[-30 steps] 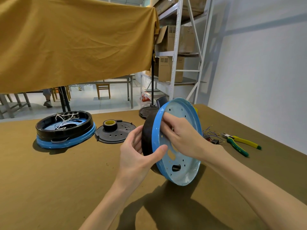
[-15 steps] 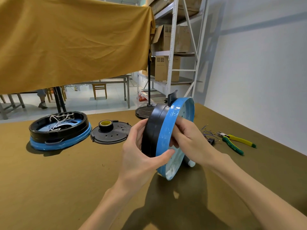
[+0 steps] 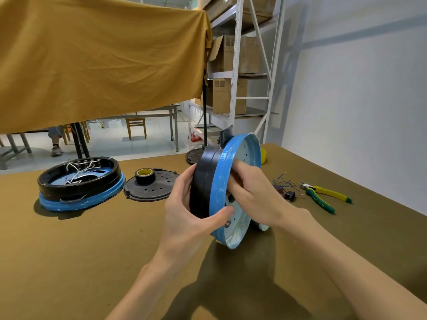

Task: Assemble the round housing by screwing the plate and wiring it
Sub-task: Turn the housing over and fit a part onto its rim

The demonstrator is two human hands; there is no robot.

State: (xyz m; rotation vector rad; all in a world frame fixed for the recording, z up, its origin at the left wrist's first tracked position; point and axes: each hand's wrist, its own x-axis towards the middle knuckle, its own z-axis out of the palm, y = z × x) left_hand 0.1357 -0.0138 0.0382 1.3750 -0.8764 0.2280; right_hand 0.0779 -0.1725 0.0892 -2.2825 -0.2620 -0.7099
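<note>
I hold a round housing [image 3: 219,179] on edge above the table, a black ring joined to a blue-rimmed dish with a pale perforated inside. My left hand [image 3: 187,211] grips its near rim, thumb across the blue edge and fingers behind the black ring. My right hand [image 3: 251,195] reaches into the open blue side, fingers curled against the inner plate; what they touch is hidden. A black perforated plate [image 3: 152,188] lies flat behind, with a roll of yellow tape [image 3: 144,174] on it. Loose wires and small parts [image 3: 285,187] lie to the right.
A second housing [image 3: 80,183], black on blue with white wires inside, sits at the far left of the brown table [image 3: 69,250]. Yellow-green pliers [image 3: 323,196] lie at the right. A black stand base [image 3: 193,155], a yellow cloth and shelving with boxes stand behind.
The housing has turned from showing its open blue face to standing nearly edge-on. My right hand slid deeper inside it. My left hand kept its grip on the rim.
</note>
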